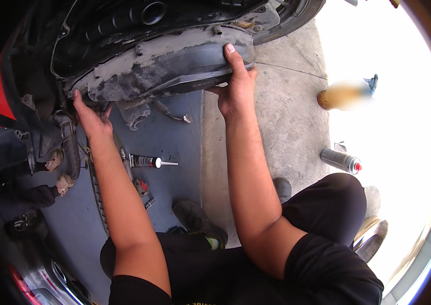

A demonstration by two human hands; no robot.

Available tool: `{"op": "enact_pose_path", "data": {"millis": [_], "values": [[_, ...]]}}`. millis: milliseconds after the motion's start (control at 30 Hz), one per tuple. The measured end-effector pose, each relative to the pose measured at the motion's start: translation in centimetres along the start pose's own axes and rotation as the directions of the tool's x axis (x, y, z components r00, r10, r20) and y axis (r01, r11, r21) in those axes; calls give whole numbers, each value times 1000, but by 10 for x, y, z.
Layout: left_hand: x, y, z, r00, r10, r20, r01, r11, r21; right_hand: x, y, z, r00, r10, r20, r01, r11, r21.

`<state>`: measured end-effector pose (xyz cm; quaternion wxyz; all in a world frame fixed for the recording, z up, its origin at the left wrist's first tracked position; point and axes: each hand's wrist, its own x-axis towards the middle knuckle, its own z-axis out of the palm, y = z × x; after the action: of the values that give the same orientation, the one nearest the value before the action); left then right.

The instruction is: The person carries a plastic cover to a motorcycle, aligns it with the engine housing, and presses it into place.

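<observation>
As the eye lifts from six o'clock, a dark shoe [197, 221] comes up toward seven, and out at three a spray can [340, 160] with a red nozzle lies on its side. Over at nine, a black tube [145, 161] with a white nozzle rests on the blue-grey floor [180, 185], in nobody's grip.

Now the action! Left hand [93, 119], between nine and ten: fingers grasping one end of a long grey-black cover [175, 71]. Right hand [238, 91], just past twelve: gripping the other end, thumb across its upper face, fingers tucked below. So the cover sits between eleven and twelve, held by both hands alongside a black housing [119, 30] at eleven; whether their edges touch, I can't tell.

How far along? Midway, I'd judge: the cover looks loose rather than fastened, so fixing it or setting it aside seems left, and which of those isn't clear. Farther out, at one o'clock, there's the wheel [302, 20].
</observation>
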<state>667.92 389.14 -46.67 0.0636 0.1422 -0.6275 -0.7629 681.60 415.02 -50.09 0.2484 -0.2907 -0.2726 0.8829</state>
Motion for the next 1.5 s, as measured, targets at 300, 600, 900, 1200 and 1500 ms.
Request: {"op": "enact_pose_path", "data": {"millis": [300, 600, 900, 1200, 1500], "values": [[-8, 0, 1, 998, -7, -56, 9, 999, 48, 0, 0, 0, 998, 20, -53, -20, 1000, 2], [-3, 2, 2, 1000, -6, -22, 6, 999, 39, -3, -3, 4, 999, -7, -44, 8, 1000, 22], [-10, -1, 7, 1000, -10, -25, 10, 999, 34, 13, 1, -5, 998, -8, -62, 12, 998, 55], [-9, 2, 2, 1000, -22, -12, 23, 999, 26, 12, -1, -3, 999, -14, -40, 17, 997, 73], [-9, 2, 0, 999, 6, 31, -8, 999, 40, 10, -1, -5, 999, -26, -32, 29, 995, 91]]}}
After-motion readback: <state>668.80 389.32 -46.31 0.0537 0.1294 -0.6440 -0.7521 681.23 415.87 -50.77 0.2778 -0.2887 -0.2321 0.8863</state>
